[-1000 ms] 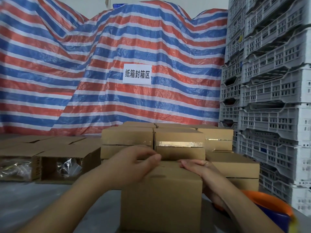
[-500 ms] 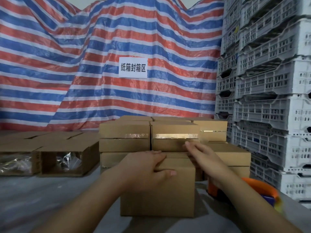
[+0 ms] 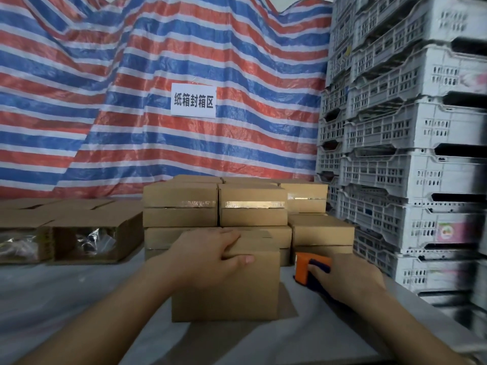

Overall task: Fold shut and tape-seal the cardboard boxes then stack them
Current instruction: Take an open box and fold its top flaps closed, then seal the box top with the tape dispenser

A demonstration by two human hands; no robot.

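Note:
A plain cardboard box (image 3: 226,291) stands on the grey table in front of me with its flaps folded down. My left hand (image 3: 208,255) lies on its top, fingers flat across the flaps and the thumb over the front edge. To the right of the box sits an orange and blue tape dispenser (image 3: 307,267). My right hand (image 3: 350,279) lies over it, its fingers wrapped on the blue part. Behind the box stands a stack of taped boxes (image 3: 251,204), two and three layers high.
Open boxes (image 3: 89,238) holding clear plastic bags lie on their sides at the left. Tall stacks of white plastic crates (image 3: 411,164) wall in the right side. A red, white and blue striped tarp with a paper sign (image 3: 193,100) hangs behind.
My right hand has left the top of the box and gone down to the right onto the tape dispenser. My left hand stays on the flaps. The view has tilted and pulled back.

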